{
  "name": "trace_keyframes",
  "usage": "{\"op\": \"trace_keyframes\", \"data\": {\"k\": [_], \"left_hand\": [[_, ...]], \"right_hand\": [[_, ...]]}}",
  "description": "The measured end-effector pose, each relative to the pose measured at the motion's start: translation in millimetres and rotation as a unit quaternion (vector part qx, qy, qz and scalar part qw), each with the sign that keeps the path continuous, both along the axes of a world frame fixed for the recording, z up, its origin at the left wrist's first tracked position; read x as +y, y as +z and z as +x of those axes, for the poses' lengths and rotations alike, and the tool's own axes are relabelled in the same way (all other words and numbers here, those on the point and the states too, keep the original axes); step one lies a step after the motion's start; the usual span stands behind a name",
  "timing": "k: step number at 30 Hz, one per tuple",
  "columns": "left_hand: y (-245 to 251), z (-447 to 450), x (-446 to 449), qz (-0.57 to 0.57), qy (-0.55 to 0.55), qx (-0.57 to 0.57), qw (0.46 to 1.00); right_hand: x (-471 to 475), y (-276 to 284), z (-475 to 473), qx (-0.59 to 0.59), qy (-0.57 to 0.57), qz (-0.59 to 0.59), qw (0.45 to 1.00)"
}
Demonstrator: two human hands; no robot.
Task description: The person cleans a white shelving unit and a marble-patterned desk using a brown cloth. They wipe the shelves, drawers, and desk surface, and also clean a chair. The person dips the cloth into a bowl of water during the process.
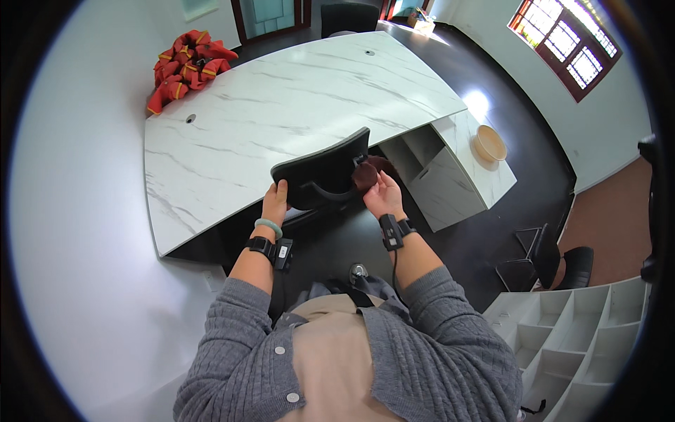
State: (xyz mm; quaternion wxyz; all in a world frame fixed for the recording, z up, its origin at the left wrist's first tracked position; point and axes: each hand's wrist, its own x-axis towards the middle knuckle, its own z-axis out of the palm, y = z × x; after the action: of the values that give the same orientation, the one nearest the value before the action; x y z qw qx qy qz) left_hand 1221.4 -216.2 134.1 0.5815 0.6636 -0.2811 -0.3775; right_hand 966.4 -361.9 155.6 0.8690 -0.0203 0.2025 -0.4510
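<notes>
A black office chair point(324, 171) stands at the near edge of the desk, its curved backrest tilted in my view. My left hand point(277, 201) grips the lower left side of the backrest, thumb on the near face. In my right hand point(384, 196) is a dark red cloth point(365, 176), bunched at the right side of the backrest, close to a small fitting there. Part of the cloth hangs behind my fingers. The chair's lower part is mostly hidden under the desk and behind the backrest.
The marble-patterned white desk point(295, 105) spans the far side. Red fabric with yellow trim point(190, 68) is heaped at its left corner. A tan bowl point(490, 143) sits on the side cabinet point(448, 190). Black chairs point(546, 258) and white open shelving point(569, 327) are at right.
</notes>
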Motion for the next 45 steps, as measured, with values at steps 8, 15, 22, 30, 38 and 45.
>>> {"op": "trace_keyframes", "data": {"k": [8, 15, 22, 30, 38, 45], "left_hand": [[3, -7, 3, 0.023, 0.037, 0.006, 0.999], [0, -4, 7, 0.050, 0.040, -0.002, 0.998], [-1, -2, 8, 0.062, 0.040, -0.011, 0.997], [5, -4, 9, 0.083, 0.060, -0.014, 0.995], [4, -7, 6, 0.059, 0.047, -0.014, 0.997], [8, -9, 5, 0.053, 0.057, -0.008, 0.997]], "right_hand": [[-49, 6, 6, 0.160, 0.134, -0.043, 0.977], [-37, -6, -9, 0.106, 0.220, -0.027, 0.969], [-27, -16, 1, 0.084, 0.168, 0.081, 0.979], [-13, -32, 12, 0.121, 0.164, 0.091, 0.975], [-20, 0, -5, 0.168, 0.290, 0.009, 0.942], [-17, 28, 0, 0.152, 0.185, 0.045, 0.970]]}}
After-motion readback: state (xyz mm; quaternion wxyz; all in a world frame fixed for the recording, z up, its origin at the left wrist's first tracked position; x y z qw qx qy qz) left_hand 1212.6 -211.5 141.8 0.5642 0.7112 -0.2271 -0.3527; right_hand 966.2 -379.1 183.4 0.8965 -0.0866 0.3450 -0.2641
